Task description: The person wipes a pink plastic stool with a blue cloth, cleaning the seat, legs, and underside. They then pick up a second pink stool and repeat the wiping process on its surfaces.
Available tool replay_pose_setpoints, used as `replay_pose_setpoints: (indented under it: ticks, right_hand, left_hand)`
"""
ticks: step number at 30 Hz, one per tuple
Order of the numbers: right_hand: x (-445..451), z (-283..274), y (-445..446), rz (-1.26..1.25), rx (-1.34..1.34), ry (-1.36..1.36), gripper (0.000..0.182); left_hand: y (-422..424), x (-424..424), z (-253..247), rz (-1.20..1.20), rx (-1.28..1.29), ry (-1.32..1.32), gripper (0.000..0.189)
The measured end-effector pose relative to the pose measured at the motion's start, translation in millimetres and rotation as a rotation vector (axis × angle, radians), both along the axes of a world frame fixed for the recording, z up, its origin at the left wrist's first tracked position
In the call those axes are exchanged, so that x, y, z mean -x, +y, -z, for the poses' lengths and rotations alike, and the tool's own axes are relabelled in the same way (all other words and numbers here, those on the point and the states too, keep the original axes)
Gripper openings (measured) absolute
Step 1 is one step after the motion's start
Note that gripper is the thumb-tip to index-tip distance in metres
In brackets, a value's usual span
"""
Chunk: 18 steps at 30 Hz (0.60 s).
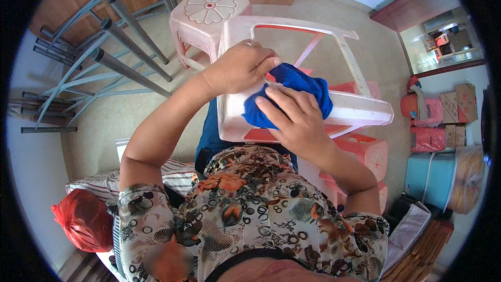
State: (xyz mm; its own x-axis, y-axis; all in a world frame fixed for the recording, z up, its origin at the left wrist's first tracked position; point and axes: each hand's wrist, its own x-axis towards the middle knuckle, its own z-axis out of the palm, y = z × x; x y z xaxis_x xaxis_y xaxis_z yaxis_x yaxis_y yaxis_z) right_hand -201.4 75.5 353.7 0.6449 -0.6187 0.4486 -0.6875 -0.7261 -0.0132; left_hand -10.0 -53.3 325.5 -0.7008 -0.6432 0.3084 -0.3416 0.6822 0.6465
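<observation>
A pale pink plastic stool lies tipped on its side before me, its legs pointing right. My right hand presses a blue cloth onto the side and leg of the stool, fingers spread over the fabric. My left hand is curled at the stool's upper edge by the frame opening, its thumb next to the cloth's top end. The left fingertips are partly hidden, so whether they grip the stool or the cloth is unclear.
Another pink stool stands upright beyond. Metal-legged folded furniture leans at the left. Red-pink stools lie at the right, with cardboard boxes and a teal container by the wall. A red plastic bag sits lower left.
</observation>
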Motion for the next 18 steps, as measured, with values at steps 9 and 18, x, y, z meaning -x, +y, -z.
replay_pose_setpoints:
  ticks: [9, 18]
  right_hand:
    - [88.0, -22.5, 30.7, 0.364, -0.208, 0.017, 0.066]
    - [-35.2, 2.6, -0.7, 0.001, -0.043, 0.034, 0.055]
  left_hand:
    - [29.1, -15.7, -5.4, -0.066, -0.215, 0.202, 0.039]
    - [29.3, -10.3, -1.0, -0.072, -0.586, 0.370, 0.053]
